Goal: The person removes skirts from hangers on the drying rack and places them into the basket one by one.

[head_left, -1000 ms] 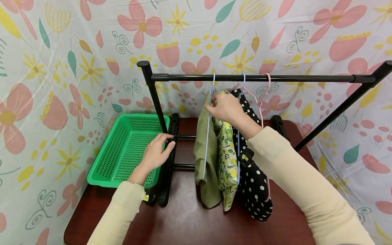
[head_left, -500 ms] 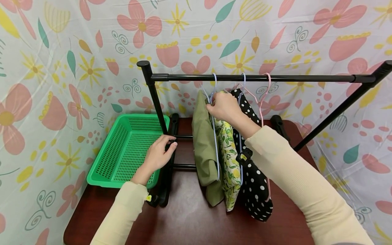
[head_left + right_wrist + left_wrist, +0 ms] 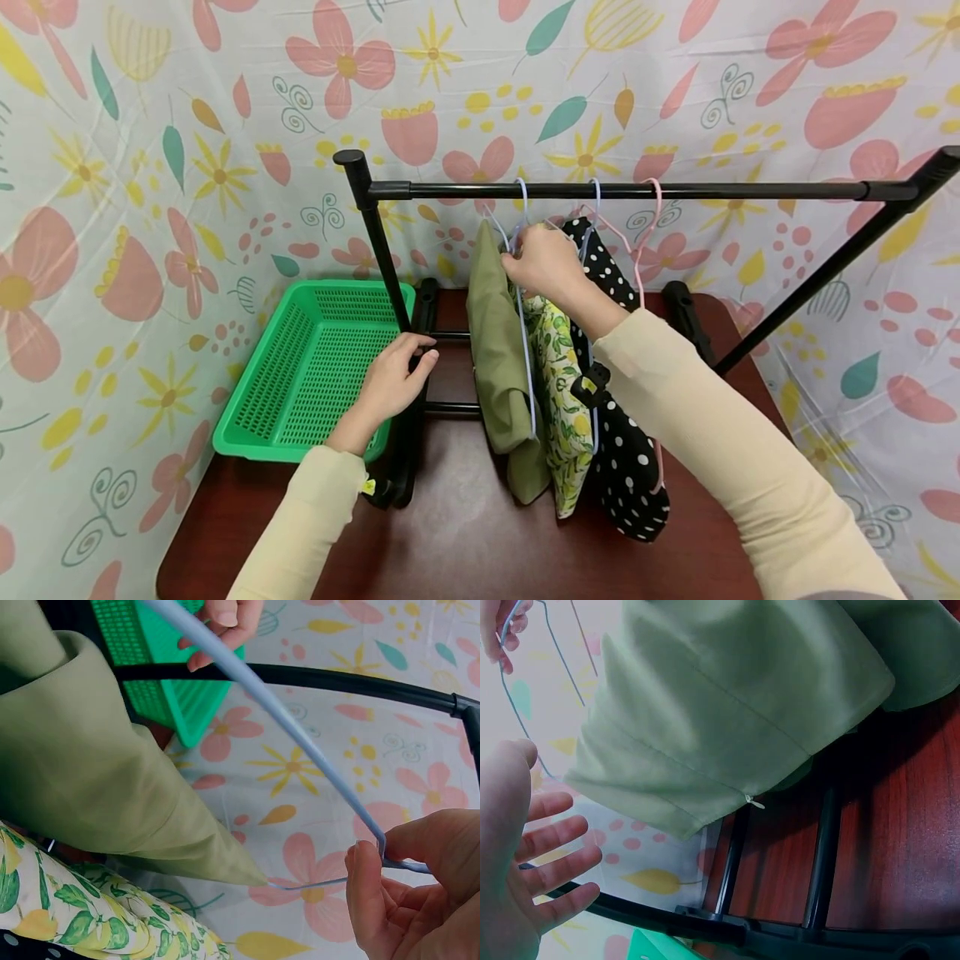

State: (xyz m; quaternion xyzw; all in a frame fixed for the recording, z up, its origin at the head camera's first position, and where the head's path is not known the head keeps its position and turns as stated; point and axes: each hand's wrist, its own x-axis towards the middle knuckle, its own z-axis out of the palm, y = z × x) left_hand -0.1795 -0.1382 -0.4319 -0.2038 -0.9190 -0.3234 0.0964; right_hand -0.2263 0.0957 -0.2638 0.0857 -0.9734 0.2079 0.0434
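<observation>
a thin light blue hanger point(image 3: 285, 720) hooks over the black rail point(image 3: 465, 191); a plain olive-green garment point(image 3: 497, 350) with soft creases hangs on it, beside lemon-print cloth point(image 3: 564, 392).

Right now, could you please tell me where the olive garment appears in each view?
Head: the olive garment hangs near the centre, left of the lemon garment.
Left wrist: across the top, from the middle to the right edge.
Right wrist: on the left, above the lemon garment.
Shared landmark: the basket, at left, bottom and top respectively.

Reddish-brown table point(image 3: 480, 533), green basket point(image 3: 322, 367), black rack point(image 3: 465, 191)
</observation>
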